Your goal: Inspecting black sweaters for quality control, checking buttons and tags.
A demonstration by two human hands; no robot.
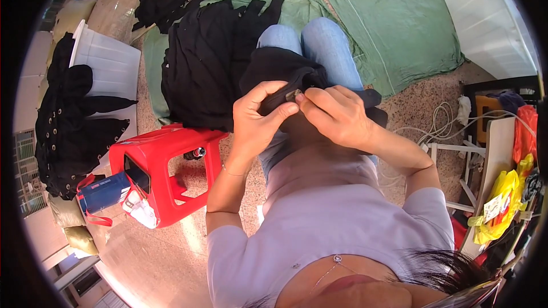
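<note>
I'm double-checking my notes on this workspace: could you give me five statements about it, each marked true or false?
1. The left hand holds a black garment over the lap. True.
2. The right hand is spread wide open. False: its fingers are pinched together at a small piece, too small to identify.
3. The red stool stands on the person's right. False: it stands on the left.
4. A yellow plastic bag is on the person's right. True.
5. The clothing by the left white bin is yellow. False: it is black.
</note>
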